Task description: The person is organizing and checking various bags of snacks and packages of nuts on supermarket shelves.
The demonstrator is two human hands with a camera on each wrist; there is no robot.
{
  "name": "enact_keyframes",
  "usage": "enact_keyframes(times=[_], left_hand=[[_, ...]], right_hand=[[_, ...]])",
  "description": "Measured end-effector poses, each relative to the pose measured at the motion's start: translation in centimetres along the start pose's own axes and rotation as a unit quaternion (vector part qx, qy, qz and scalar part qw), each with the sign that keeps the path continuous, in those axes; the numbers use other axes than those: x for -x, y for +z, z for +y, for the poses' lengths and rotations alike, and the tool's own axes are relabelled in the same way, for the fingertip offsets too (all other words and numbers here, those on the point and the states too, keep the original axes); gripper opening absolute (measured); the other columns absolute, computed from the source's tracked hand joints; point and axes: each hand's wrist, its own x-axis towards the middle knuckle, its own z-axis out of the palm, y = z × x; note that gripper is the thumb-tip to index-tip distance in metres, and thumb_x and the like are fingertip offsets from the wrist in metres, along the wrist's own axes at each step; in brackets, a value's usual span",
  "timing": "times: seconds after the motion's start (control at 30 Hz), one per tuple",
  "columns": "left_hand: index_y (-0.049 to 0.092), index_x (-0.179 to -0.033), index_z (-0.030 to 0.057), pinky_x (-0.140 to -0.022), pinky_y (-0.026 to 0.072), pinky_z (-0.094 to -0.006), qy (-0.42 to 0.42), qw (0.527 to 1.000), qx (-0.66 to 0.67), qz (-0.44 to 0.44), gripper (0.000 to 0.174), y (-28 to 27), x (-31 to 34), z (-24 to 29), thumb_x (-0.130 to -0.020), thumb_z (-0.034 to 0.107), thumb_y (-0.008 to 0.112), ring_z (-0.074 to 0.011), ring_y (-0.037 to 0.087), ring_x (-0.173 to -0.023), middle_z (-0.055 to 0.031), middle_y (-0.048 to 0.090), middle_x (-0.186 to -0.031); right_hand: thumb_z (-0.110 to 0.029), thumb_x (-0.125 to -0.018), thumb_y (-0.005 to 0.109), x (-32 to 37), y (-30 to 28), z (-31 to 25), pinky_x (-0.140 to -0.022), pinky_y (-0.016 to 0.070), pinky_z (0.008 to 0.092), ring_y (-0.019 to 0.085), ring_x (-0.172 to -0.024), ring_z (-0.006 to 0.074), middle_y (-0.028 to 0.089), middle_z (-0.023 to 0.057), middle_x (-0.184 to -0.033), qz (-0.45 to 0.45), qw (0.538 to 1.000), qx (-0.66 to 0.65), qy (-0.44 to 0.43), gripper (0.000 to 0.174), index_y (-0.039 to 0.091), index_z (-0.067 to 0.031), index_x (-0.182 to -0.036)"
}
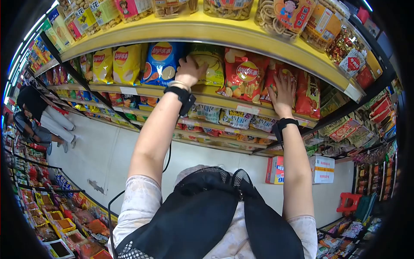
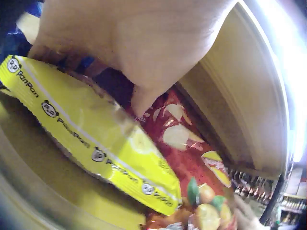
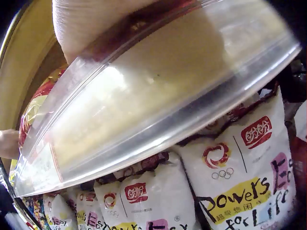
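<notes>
On the upper snack shelf, my left hand (image 1: 189, 71) reaches over the top of a yellow-green bag (image 1: 212, 71), thumb spread away from the fingers. In the left wrist view, the fingers of that hand (image 2: 129, 38) are partly hidden behind the yellow PanPan bag (image 2: 91, 129); a red chip bag (image 2: 184, 148) lies beside it. My right hand (image 1: 283, 95) rests with spread fingers on the front of red bags (image 1: 271, 82), right of the red Lay's bag (image 1: 246, 73). In the right wrist view, only part of the hand (image 3: 91, 24) shows above the clear shelf edge strip.
Blue (image 1: 159, 64) and yellow Lay's bags (image 1: 126, 64) stand to the left. Clear jars (image 1: 228, 8) line the yellow shelf above. White bags (image 3: 240, 163) fill the shelf below. Boxes (image 1: 323, 169) and a red stool (image 1: 348, 202) are on the floor. People (image 1: 43, 112) are at far left.
</notes>
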Motion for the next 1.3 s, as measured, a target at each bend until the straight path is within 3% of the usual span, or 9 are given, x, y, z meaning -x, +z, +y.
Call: enact_keyframes(times=[0.2, 0.3, 0.37, 0.57, 0.83, 1.07, 1.13, 1.2, 1.3], left_hand=[[0.029, -0.134, -0.0002, -0.088, 0.0455, -0.0459, -0.041, 0.997, -0.062, -0.003, 0.096, -0.6, 0.5, 1.2, -0.069, 0.061, 0.065, -0.0462, 0.051, -0.107, -0.0338, 0.041, -0.124], [0.03, -0.134, 0.0011, -0.086, 0.0469, -0.0455, 0.001, 0.998, -0.046, 0.04, 0.092, -1.2, 1.2, 1.6, -0.068, 0.052, 0.071, -0.0449, 0.053, -0.104, -0.0305, 0.045, -0.122], [0.032, -0.133, 0.0022, -0.082, 0.0477, -0.046, 0.078, 0.988, -0.019, 0.133, 0.084, -1.4, 1.5, 2.0, -0.068, 0.037, 0.074, -0.0437, 0.055, -0.099, -0.0271, 0.048, -0.118], [0.041, -0.126, 0.0038, -0.079, 0.0485, -0.0424, 0.198, 0.947, 0.003, 0.253, 0.068, -2.6, 4.2, 2.6, -0.067, 0.009, 0.074, -0.0395, 0.055, -0.096, -0.0214, 0.048, -0.113], [0.042, -0.124, -0.0014, -0.092, 0.0425, -0.0399, 0.192, 0.941, 0.192, 0.201, 0.063, -3.3, 5.5, -0.5, -0.069, 0.003, 0.071, -0.0391, 0.048, -0.108, -0.0221, 0.048, -0.119], [0.04, -0.126, -0.0016, -0.093, 0.0418, -0.0394, 0.292, 0.918, 0.145, 0.228, 0.061, -4.0, 5.1, -0.5, -0.071, -0.002, 0.067, -0.0389, 0.047, -0.112, -0.0219, 0.047, -0.123], [0.041, -0.126, -0.0013, -0.093, 0.0414, -0.0395, 0.292, 0.914, 0.163, 0.231, 0.061, -4.1, 5.1, -0.3, -0.071, -0.003, 0.066, -0.0394, 0.047, -0.111, -0.0213, 0.047, -0.122], [0.041, -0.128, 0.0001, -0.091, 0.0438, -0.0364, 0.213, 0.933, 0.206, 0.204, 0.065, -4.3, 4.6, 0.0, -0.07, 0.0, 0.07, -0.0359, 0.053, -0.107, -0.0207, 0.05, -0.122], [0.043, -0.125, 0.0009, -0.087, 0.0451, -0.0388, 0.262, 0.927, 0.171, 0.205, 0.059, -4.9, 3.9, 0.5, -0.071, -0.001, 0.067, -0.0382, 0.052, -0.105, -0.021, 0.05, -0.12]], right_hand=[[-0.036, -0.087, 0.056, 0.0, 0.2, 0.1, -0.107, 0.0202, 0.0528, 0.024, -0.134, 0.0329, 0.034, 0.0063, -0.143, 0.034, 0.999, 0.012, -0.009, 0.051, 0.043, -0.0173, -0.132], [-0.036, -0.087, 0.055, 0.0, 0.1, 0.0, -0.108, 0.0198, 0.0524, 0.024, -0.134, 0.0325, 0.034, 0.0057, -0.143, 0.027, 1.0, 0.011, 0.002, 0.05, 0.044, -0.0177, -0.132], [-0.037, -0.087, 0.055, -0.1, 0.1, -0.1, -0.108, 0.0196, 0.052, 0.024, -0.134, 0.0323, 0.034, 0.0055, -0.143, 0.032, 0.999, 0.009, 0.007, 0.05, 0.044, -0.0179, -0.132], [-0.035, -0.087, 0.054, -0.1, -0.2, -0.3, -0.109, 0.0171, 0.0496, 0.023, -0.134, 0.0322, 0.033, 0.0055, -0.144, 0.02, 1.0, 0.007, 0.011, 0.05, 0.044, -0.0176, -0.133], [-0.035, -0.086, 0.056, -0.1, -0.1, -0.2, -0.108, 0.0181, 0.0517, 0.022, -0.134, 0.0326, 0.034, 0.0075, -0.143, 0.032, 0.999, -0.014, -0.005, 0.05, 0.046, -0.0141, -0.131], [-0.034, -0.086, 0.057, -0.2, -0.3, -0.3, -0.108, 0.0177, 0.0535, 0.022, -0.134, 0.0342, 0.033, 0.0081, -0.144, 0.017, 1.0, -0.011, 0.006, 0.05, 0.045, -0.0139, -0.131], [-0.034, -0.086, 0.057, -0.1, -0.4, -0.5, -0.108, 0.0174, 0.0528, 0.022, -0.134, 0.0343, 0.032, 0.008, -0.144, 0.012, 1.0, -0.014, 0.006, 0.051, 0.044, -0.0143, -0.132], [-0.033, -0.086, 0.057, -0.2, -0.2, -0.4, -0.109, 0.0172, 0.0524, 0.022, -0.134, 0.0346, 0.032, 0.0079, -0.144, 0.01, 1.0, -0.007, 0.011, 0.051, 0.044, -0.0144, -0.132], [-0.032, -0.086, 0.056, 0.0, -0.5, -0.5, -0.109, 0.0167, 0.0519, 0.022, -0.134, 0.0352, 0.031, 0.0078, -0.145, 0.008, 1.0, 0.008, 0.006, 0.052, 0.042, -0.0146, -0.133]])
